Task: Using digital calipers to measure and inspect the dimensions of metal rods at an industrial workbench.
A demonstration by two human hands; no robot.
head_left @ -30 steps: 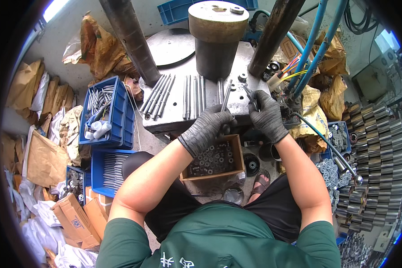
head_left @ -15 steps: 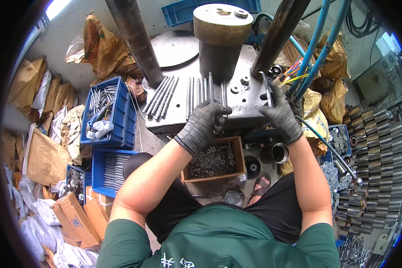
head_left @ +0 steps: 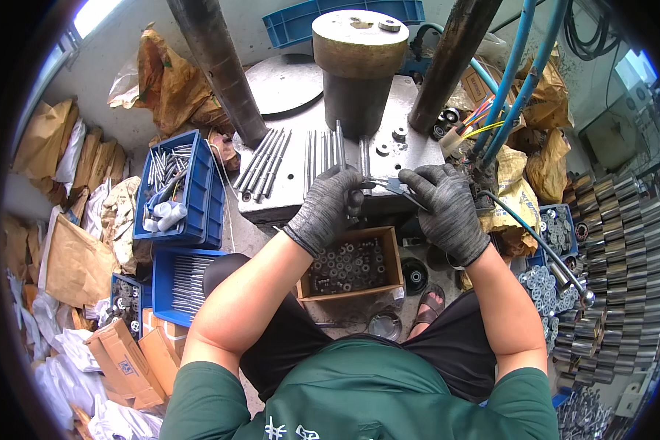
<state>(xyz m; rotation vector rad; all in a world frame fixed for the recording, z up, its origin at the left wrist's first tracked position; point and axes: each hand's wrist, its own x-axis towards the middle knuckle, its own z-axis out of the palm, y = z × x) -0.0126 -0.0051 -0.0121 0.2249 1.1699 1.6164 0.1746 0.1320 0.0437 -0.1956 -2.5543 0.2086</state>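
My left hand [head_left: 328,202], in a dark grey glove, is closed around a metal rod [head_left: 339,144] that stands up out of its grip. My gloved right hand [head_left: 449,209] is closed on a slim metal hand tool [head_left: 397,186] with a dark middle; its exact kind is unclear. The tool's thin end points left and meets the fingertips of my left hand, where contact with any part is hidden. Beyond both hands, several metal rods [head_left: 270,163] lie in rows on a steel machine bed [head_left: 411,103]. Small metal rings [head_left: 382,149] lie to their right.
A thick cylinder [head_left: 358,81] rises from the bed between two dark posts [head_left: 224,70]. Below my hands is a cardboard box [head_left: 350,295] of small rings. Blue crates [head_left: 176,227] of rods stand left; blue hoses [head_left: 524,81] and stacked metal tubes [head_left: 614,271] are on the right.
My right hand has moved left and nearer with the tool, which has swung from upright to pointing left at my left hand. My left hand stays nearly in place with the rod.
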